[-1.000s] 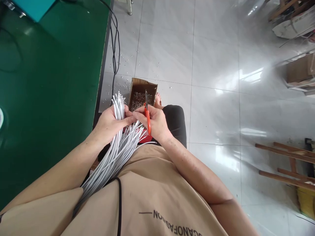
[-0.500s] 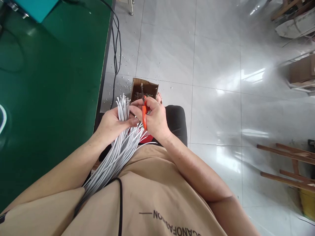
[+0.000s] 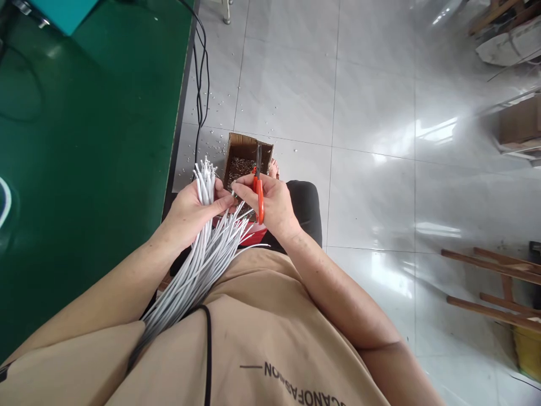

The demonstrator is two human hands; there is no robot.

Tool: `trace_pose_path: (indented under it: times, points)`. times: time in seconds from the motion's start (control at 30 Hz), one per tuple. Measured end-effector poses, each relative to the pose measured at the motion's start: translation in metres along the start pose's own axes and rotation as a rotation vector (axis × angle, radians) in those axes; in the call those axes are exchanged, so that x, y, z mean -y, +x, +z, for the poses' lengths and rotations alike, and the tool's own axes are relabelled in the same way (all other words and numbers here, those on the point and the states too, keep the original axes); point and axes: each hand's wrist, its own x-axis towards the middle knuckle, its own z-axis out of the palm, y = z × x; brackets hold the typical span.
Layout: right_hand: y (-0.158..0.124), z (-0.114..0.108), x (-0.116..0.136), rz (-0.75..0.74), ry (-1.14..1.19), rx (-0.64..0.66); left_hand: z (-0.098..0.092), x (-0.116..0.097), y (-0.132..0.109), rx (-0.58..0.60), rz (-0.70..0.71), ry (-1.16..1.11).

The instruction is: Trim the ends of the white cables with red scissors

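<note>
My left hand [image 3: 192,207] is closed round a bundle of thin grey-white cables [image 3: 205,189], whose cut ends stick up above the fingers. More loose cables [image 3: 198,265] run across my lap toward the lower left. A pair of orange-handled scissors [image 3: 260,200] rests in my right hand [image 3: 274,206], dark blades pointing away from me. That hand's thumb and forefinger pinch close to the left fingertips, at what seems to be a cable end; the detail is too small to make out.
Below the hands, a cardboard box [image 3: 243,152] holds many small clippings, and more bits lie scattered on the tiled floor [image 3: 372,113]. A green table [image 3: 105,124] stands to the left, with black cords [image 3: 202,84] hanging past its edge. Wooden stool legs [image 3: 494,265] are at the right.
My right hand has shifted a little to the right with the scissors, away from the bundle. The cable tops in my left hand have moved slightly left.
</note>
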Motion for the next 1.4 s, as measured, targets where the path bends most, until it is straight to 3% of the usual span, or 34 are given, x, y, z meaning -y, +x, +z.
trace_pose_path:
  times: [0.17,0.23,0.37,0.47,0.57,0.9,1.2,1.3,1.4]
  points:
    - [0.0,-0.005,0.005,0.11,0.038,0.112,0.002,-0.004,-0.001,0.001,-0.041,0.001]
    - [-0.001,-0.009,0.003,0.113,-0.042,0.094,0.002,-0.005,-0.001,-0.027,-0.043,0.013]
    - [-0.004,-0.018,-0.005,-0.001,-0.506,-0.055,0.001,-0.003,-0.001,-0.096,-0.05,0.012]
    - [-0.007,-0.019,-0.012,-0.105,-0.833,-0.016,0.0,-0.002,-0.001,-0.127,-0.037,0.037]
    - [-0.009,-0.016,-0.014,-0.124,-0.961,0.036,0.001,-0.001,-0.001,-0.115,-0.022,0.05]
    - [-0.015,-0.008,-0.006,-0.085,-1.118,0.099,-0.003,0.006,0.003,-0.118,0.089,0.222]
    - [-0.016,-0.01,-0.01,-0.115,-1.148,0.069,-0.001,-0.001,-0.005,-0.117,0.08,0.319]
    - [-0.015,-0.013,-0.012,-0.123,-1.103,0.068,-0.001,-0.002,-0.006,-0.121,0.07,0.369]
    - [-0.013,-0.017,-0.012,-0.084,-0.885,0.045,-0.002,-0.001,-0.006,-0.127,0.079,0.397]
